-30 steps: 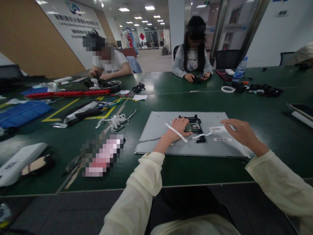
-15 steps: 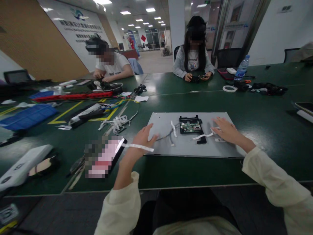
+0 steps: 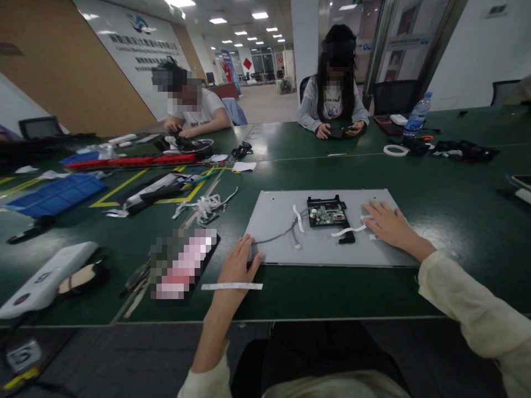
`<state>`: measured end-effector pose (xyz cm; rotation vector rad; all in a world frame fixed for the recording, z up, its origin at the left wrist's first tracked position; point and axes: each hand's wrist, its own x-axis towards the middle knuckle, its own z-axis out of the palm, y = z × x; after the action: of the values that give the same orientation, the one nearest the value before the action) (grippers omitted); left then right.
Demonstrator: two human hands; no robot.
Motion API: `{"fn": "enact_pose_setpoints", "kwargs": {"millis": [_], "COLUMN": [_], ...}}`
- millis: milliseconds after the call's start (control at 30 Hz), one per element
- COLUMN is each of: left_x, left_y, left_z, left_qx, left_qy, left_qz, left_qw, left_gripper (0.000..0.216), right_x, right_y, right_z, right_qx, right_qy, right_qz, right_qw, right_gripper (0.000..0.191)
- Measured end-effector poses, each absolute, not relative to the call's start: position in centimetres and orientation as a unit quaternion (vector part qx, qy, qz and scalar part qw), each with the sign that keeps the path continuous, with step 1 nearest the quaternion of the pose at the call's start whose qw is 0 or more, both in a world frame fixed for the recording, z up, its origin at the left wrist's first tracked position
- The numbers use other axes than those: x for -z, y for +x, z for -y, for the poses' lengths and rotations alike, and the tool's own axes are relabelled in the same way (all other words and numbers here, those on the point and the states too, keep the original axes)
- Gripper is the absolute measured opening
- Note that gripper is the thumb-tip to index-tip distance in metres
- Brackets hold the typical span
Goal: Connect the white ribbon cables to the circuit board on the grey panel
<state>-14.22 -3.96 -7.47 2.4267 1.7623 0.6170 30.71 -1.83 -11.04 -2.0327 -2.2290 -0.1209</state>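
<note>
1. A person's left hand (image 3: 237,268) rests at the left edge of a grey panel (image 3: 277,213), thumb and fingers apart; how hard the fingertips press, the view cannot tell.
2. The right hand (image 3: 386,224) lies over the panel's right side, its fingers spread and closed around nothing.
3. The panel lies flat on a green table (image 3: 323,293), bearing a circuit board (image 3: 326,214) in a black frame (image 3: 347,239) near its middle.
4. 1 white strip (image 3: 346,231) crosses the frame's lower arm toward the right fingers, its far end unclear; a sideways sweep of that hand could drag it loose.
5. A cable (image 3: 276,239) trails from beside the board toward the left hand. Fingers hooking it could strain whatever it joins.
6. Another strip, a paper-like band (image 3: 232,286), lies across the left hand's back, both ends jutting free; if sticky, it could catch on the panel.
7. A phone (image 3: 186,265) lies near that hand, where a careless leftward swing could knock it.
</note>
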Motion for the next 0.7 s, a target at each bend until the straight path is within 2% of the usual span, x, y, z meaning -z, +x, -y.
{"fn": "enact_pose_setpoints", "kwargs": {"millis": [133, 267, 467, 700], "left_x": [7.8, 8.0, 8.1, 8.2], "left_y": [-14.5, -14.4, -14.1, -14.1], "left_z": [5.1, 5.8, 5.6, 5.6], "left_qx": [-0.199, -0.19, -0.208, -0.218], "left_qy": [0.785, 0.771, 0.783, 0.786], "left_qz": [-0.587, -0.607, -0.587, -0.578], "left_qw": [0.026, -0.013, -0.015, -0.029], "left_gripper": [0.055, 0.052, 0.05, 0.048], "right_x": [11.0, 9.9, 5.8, 5.8], "right_y": [30.8, 31.0, 27.9, 24.0], "right_z": [1.5, 0.8, -0.7, -3.2], "right_qx": [0.023, -0.051, -0.138, -0.206], "right_qy": [-0.66, -0.661, -0.551, -0.5], "right_qz": [0.747, 0.743, 0.803, 0.826], "right_qw": [0.077, 0.087, 0.181, 0.159], "right_gripper": [0.065, 0.068, 0.084, 0.097]}}
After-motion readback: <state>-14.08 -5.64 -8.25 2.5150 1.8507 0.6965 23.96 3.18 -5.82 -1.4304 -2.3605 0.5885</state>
